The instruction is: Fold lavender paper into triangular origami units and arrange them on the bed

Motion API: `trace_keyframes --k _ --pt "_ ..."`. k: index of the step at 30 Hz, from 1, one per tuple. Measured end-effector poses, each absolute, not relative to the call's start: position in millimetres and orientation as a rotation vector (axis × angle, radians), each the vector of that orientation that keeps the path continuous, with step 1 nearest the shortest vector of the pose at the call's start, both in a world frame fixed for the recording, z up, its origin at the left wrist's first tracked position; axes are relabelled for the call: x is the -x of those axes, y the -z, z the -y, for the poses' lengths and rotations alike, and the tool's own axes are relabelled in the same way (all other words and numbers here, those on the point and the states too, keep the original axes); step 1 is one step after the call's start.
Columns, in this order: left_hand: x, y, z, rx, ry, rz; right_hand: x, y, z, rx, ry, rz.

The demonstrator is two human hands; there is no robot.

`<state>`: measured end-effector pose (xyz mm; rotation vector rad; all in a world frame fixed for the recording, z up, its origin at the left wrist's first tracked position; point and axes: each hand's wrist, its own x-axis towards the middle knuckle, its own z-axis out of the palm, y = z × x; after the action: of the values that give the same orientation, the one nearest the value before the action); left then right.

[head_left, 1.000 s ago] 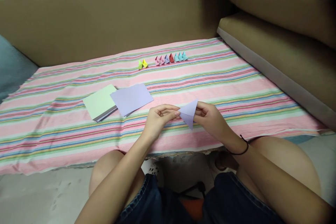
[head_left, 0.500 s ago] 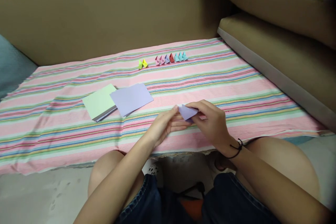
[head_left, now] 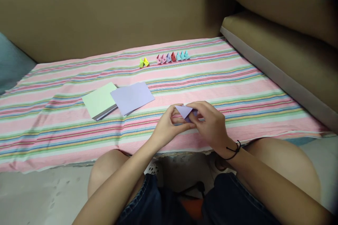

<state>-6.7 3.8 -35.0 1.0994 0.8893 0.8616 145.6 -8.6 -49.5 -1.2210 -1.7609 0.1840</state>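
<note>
Matt folded paper (head_left: pixel 183 111); cushion (head_left: pixel 274 45) perhaps leather

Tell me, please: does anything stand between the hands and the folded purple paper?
Nothing visible does. The right hand holds the folded purple paper, and the left hand is at its left edge. The flat purple sheets lie farther left, out of the way.

Both bare arms slanted inward: the left arm (head_left: pixel 124 179) from the lower left, the right arm (head_left: pixel 264 179) from the lower right. The left hand (head_left: pixel 167 124) had its fingers bent and its thumb stretched toward the other. The right hand (head_left: pixel 211 121) was turned back upward, fingers curled, index finger and thumb pointing inward. The two hands met ahead of the body, between the bare knees (head_left: pixel 285 168), fingertips close together.
</note>
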Motion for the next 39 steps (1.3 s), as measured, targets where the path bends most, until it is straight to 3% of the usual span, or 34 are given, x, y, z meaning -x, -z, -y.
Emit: trace_keyframes --k 12,17,26,31,39 --pt "13 48 -11 -1.53 -1.076 -1.19 -141 44 5 1.194 -0.614 1.598" --pt "16 46 -8 -1.865 -1.075 -1.209 -142 44 4 1.16 -0.626 1.606" --pt "20 38 -4 -1.918 -1.089 -1.058 -146 41 9 1.09 -0.63 1.501" --pt "19 32 -2 -1.792 -1.109 -0.996 -148 36 12 1.046 -0.537 1.53" --pt "20 30 -7 -1.105 -1.003 -0.861 -148 36 10 1.104 -0.534 1.602"
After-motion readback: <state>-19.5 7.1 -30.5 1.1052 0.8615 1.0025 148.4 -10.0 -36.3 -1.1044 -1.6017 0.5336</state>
